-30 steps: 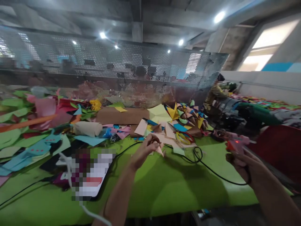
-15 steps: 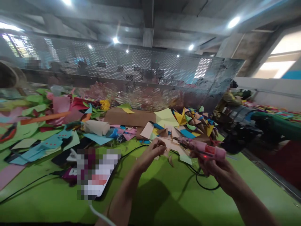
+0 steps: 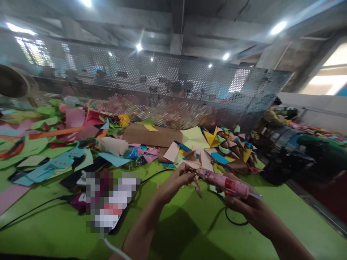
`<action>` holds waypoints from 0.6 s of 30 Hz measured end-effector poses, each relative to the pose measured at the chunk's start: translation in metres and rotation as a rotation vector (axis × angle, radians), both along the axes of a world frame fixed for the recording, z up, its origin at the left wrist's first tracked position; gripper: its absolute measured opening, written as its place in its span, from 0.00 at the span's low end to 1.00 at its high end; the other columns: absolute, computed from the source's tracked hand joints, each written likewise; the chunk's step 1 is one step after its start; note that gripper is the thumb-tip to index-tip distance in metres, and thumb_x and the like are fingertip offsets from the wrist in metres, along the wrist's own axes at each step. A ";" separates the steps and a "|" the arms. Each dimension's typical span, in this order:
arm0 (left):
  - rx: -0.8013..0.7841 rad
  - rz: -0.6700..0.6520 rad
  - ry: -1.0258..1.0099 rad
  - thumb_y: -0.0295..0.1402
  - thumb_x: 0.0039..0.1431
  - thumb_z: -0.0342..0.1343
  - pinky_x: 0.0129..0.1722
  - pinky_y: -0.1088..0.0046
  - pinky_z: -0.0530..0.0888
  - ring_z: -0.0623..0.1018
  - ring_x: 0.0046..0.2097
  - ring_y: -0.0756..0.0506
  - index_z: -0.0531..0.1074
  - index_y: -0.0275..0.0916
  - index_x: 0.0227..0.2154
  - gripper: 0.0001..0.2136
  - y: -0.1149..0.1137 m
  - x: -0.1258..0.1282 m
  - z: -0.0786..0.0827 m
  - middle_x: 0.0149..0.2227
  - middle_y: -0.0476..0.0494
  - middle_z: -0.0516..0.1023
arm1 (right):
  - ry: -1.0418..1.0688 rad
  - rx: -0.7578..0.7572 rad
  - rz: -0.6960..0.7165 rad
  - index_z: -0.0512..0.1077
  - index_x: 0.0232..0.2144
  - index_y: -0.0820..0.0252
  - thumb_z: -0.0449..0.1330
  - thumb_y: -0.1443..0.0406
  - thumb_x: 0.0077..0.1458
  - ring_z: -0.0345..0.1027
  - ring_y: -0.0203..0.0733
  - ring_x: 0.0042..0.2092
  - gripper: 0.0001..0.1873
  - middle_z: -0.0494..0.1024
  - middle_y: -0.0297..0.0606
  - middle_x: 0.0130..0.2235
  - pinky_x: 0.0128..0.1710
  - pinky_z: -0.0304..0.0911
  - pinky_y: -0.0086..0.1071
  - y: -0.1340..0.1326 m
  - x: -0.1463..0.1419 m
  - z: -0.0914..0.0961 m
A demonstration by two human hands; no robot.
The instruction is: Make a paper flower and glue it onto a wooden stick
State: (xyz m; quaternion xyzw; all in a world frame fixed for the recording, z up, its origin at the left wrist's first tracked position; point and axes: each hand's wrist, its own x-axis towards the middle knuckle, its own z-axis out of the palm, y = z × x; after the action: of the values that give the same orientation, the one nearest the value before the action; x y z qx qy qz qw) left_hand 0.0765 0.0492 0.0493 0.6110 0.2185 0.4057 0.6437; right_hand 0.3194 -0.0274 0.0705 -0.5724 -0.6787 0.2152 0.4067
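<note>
My right hand (image 3: 241, 202) is wrapped round a pink glue gun (image 3: 225, 183), with a clear glue stick (image 3: 256, 195) sticking out of its back end. The gun's nozzle points left and meets the fingertips of my left hand (image 3: 180, 179). Those fingers are pinched on something small that I cannot make out. Just below them hangs or lies a small brown pointed piece (image 3: 198, 190). From the gun a black cord (image 3: 229, 216) loops down onto the green table (image 3: 206, 234).
Coloured craft sheets (image 3: 78, 119) heap up at the left and back, beside a brown sheet (image 3: 151, 135). Small pointed pieces (image 3: 230, 142) cluster at back right. A phone (image 3: 116, 206) with a white cable lies front left. Behind stands a perforated metal screen (image 3: 162, 86); a person (image 3: 269, 119) sits far right.
My right hand has brought the glue gun leftward, so its nozzle now reaches my left fingertips. The left hand stays nearly in place. The view has shifted slightly.
</note>
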 end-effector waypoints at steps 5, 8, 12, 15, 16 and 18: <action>-0.005 -0.013 -0.009 0.41 0.58 0.53 0.41 0.69 0.63 0.70 0.40 0.45 0.67 0.39 0.39 0.12 0.000 0.001 0.001 0.37 0.47 0.71 | -0.032 0.026 0.023 0.81 0.42 0.53 0.65 0.44 0.48 0.76 0.51 0.36 0.26 0.83 0.46 0.36 0.38 0.74 0.42 0.003 -0.003 0.004; -0.012 -0.042 -0.043 0.40 0.57 0.53 0.43 0.68 0.64 0.72 0.40 0.44 0.66 0.39 0.40 0.12 0.000 0.002 0.001 0.37 0.46 0.72 | -0.048 0.016 0.054 0.81 0.40 0.52 0.64 0.44 0.49 0.76 0.50 0.33 0.24 0.83 0.44 0.33 0.36 0.74 0.40 0.005 -0.005 0.007; -0.024 -0.047 -0.053 0.41 0.58 0.54 0.43 0.68 0.64 0.72 0.40 0.44 0.66 0.39 0.39 0.12 -0.001 0.002 0.001 0.37 0.47 0.72 | -0.049 0.028 0.042 0.81 0.40 0.53 0.64 0.44 0.48 0.77 0.51 0.34 0.25 0.83 0.44 0.34 0.37 0.75 0.41 0.007 -0.006 0.006; -0.027 -0.033 -0.046 0.42 0.57 0.55 0.42 0.68 0.64 0.71 0.39 0.45 0.67 0.39 0.39 0.13 -0.001 0.002 0.002 0.37 0.47 0.71 | -0.035 0.004 0.056 0.81 0.40 0.53 0.64 0.44 0.48 0.76 0.50 0.32 0.25 0.83 0.44 0.34 0.37 0.75 0.41 0.007 -0.006 0.006; -0.023 -0.030 -0.047 0.42 0.57 0.55 0.43 0.68 0.64 0.71 0.39 0.45 0.67 0.39 0.39 0.13 -0.001 0.002 0.002 0.37 0.46 0.71 | -0.028 -0.003 0.058 0.81 0.40 0.54 0.64 0.44 0.48 0.76 0.49 0.31 0.25 0.83 0.44 0.34 0.38 0.75 0.42 0.007 -0.007 0.006; -0.021 -0.032 -0.047 0.41 0.56 0.55 0.43 0.68 0.65 0.71 0.39 0.45 0.67 0.39 0.38 0.12 -0.002 0.002 0.004 0.37 0.47 0.71 | -0.020 -0.007 0.059 0.81 0.41 0.54 0.64 0.44 0.49 0.76 0.50 0.32 0.25 0.83 0.45 0.35 0.40 0.74 0.44 0.007 -0.007 0.006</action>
State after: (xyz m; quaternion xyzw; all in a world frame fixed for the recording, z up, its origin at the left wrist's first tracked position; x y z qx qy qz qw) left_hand 0.0784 0.0475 0.0531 0.5978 0.1981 0.4072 0.6615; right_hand 0.3119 -0.0202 0.0769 -0.5558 -0.6986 0.2235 0.3912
